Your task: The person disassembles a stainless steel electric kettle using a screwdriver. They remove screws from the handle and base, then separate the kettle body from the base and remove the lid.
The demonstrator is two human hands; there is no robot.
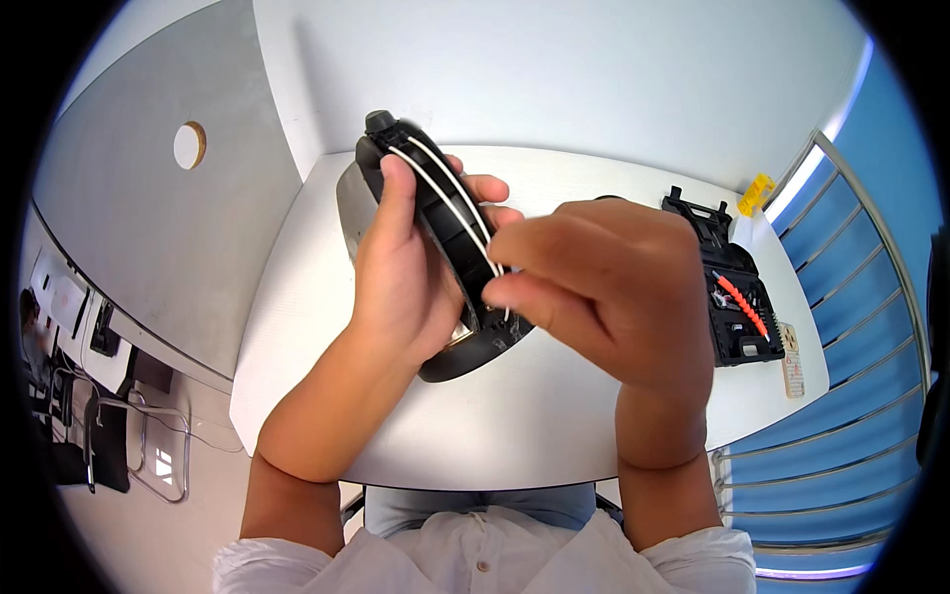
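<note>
While the bare left hand [411, 287] is wrapped around a long, curved black plastic housing [452, 238], its grip grasping the piece with the thumb along the near side and fingertips showing past the far edge, the bare right hand [618, 282] meets it from the other side. That second grip is pinched, thumb against forefinger, on two slender white wires [455, 209] near their lower end. Both strands run lengthwise over the housing's ribbed hollow, from close to a round black knob [379, 121] at its upper end. Tilted, the housing is held up between the hands, over the middle of a white, round-cornered bench [297, 327]. Toward the bench's right side lies an opened black plastic tool case [734, 348] with a bright orange, ridged rod [742, 305] in it; a small yellow plastic block [757, 195] is beyond, near the metal railing [871, 247].
</note>
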